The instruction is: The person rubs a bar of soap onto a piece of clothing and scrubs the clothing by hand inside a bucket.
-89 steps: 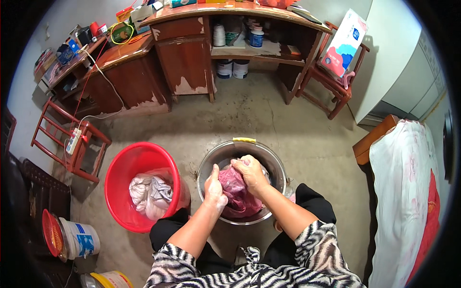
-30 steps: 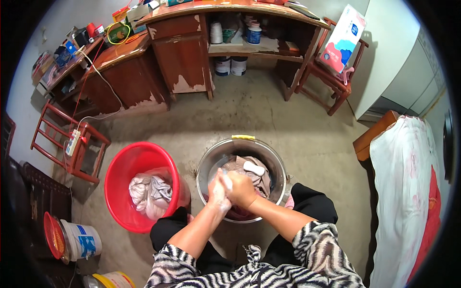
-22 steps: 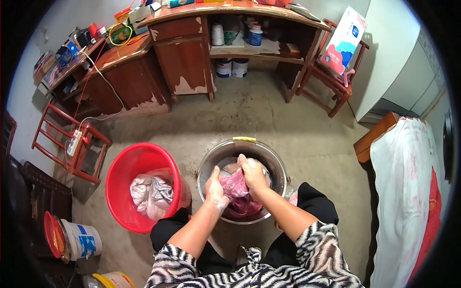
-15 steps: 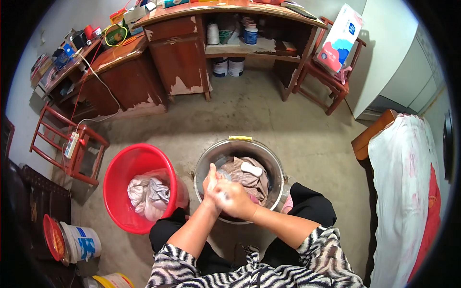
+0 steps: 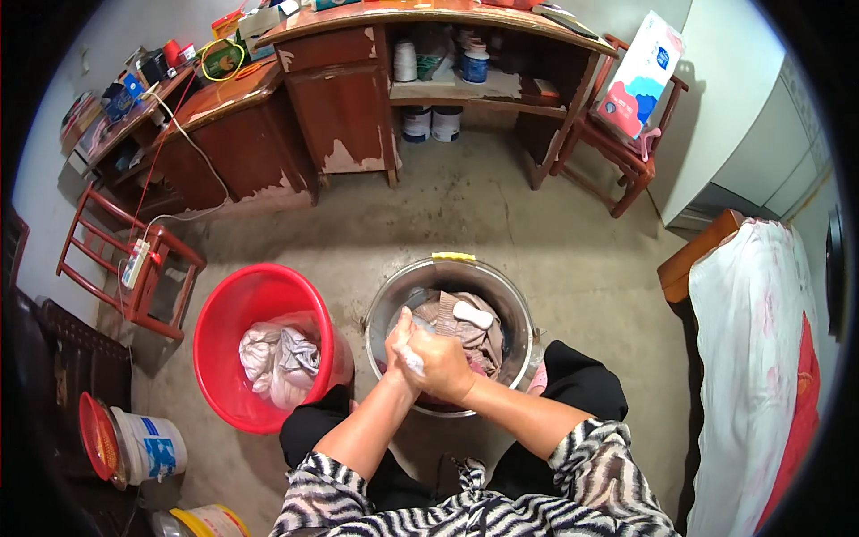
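My left hand and my right hand are pressed together over the near left part of a round steel basin. The right fingers wrap over the left hand. Something white and sudsy shows between them; whether it is a small cloth or only lather I cannot make out. In the basin lies a bunched brownish-pink knitted garment, with a white waisted bar, like soap, on top. Left of the basin stands a red plastic tub with wet whitish and grey clothes inside.
A red wooden chair with a power strip stands at left, its cable running to the desk. White buckets are at lower left. A second chair bears a tissue pack. A cloth-covered bed lines the right.
My clasped hands have shifted slightly, the right hand turning against the left, and more white suds show between them. The whole view has moved a little; the basin and tub stay in place.
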Available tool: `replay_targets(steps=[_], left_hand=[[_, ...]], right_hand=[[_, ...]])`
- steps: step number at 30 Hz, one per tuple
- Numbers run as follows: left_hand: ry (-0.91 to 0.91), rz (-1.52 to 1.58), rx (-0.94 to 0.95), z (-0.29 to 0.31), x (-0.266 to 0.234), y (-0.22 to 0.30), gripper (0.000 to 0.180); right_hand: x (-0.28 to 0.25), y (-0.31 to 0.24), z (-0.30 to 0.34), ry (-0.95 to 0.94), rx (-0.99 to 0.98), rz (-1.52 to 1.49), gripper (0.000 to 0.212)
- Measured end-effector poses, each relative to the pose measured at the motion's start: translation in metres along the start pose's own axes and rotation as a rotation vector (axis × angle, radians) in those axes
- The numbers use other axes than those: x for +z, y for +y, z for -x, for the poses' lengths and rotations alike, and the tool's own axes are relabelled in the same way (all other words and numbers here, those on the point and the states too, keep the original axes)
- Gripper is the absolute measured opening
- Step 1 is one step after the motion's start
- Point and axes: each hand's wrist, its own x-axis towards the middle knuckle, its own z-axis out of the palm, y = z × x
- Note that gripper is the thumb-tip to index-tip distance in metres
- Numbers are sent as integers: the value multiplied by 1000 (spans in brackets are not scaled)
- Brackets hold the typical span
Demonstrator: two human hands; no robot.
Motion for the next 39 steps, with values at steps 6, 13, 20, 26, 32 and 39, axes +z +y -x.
replay_targets(steps=[6,13,20,26,32,39], left_hand=[[104,-13,-72,50,74,3,37],[40,59,4,17,23,12,32],[-180,32,-121,6,-12,0,40],[161,99,-27,21,39,-10,27],[-586,270,-195,-17,-32,4,42],[-61,43,-118,40,53,9,32]], right_hand=[[-7,72,-10,45,453,-150,30],[-31,26,-21,91,754,-725,27],[-13,3,6,-105,-114,-87,20],[-10,34,-12,54,118,71,21],[-7,-9,-3,-16,-38,-42,17],[-18,53,-18,188,716,-559,33]])
